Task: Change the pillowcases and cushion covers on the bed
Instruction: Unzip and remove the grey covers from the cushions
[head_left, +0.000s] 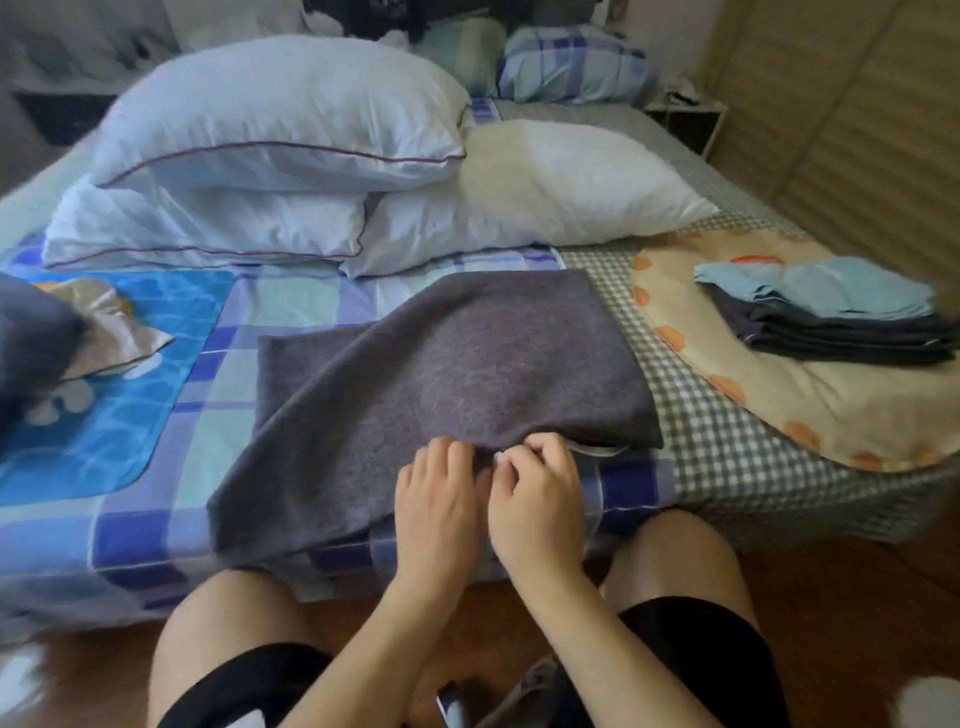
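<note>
Hands, left hand (439, 501) & right hand (537, 493) side by side, pinch near edge of fuzzy grey pillowcase (457, 358) on bed (156, 519).

Grey pillowcase (452, 358): matt, fuzzy fleece-like cloth. Bare pillows (280, 119): smooth white cotton-type fabric w/ dark piping, slight sheen. Bed sheet (291, 306): flat woven check cloth, matt. Blue mat (104, 374): glossy, plastic-looking. Folded covers (831, 312): thin, smooth cloth. Floor (857, 597): polished wood, reddish-brown.
</note>
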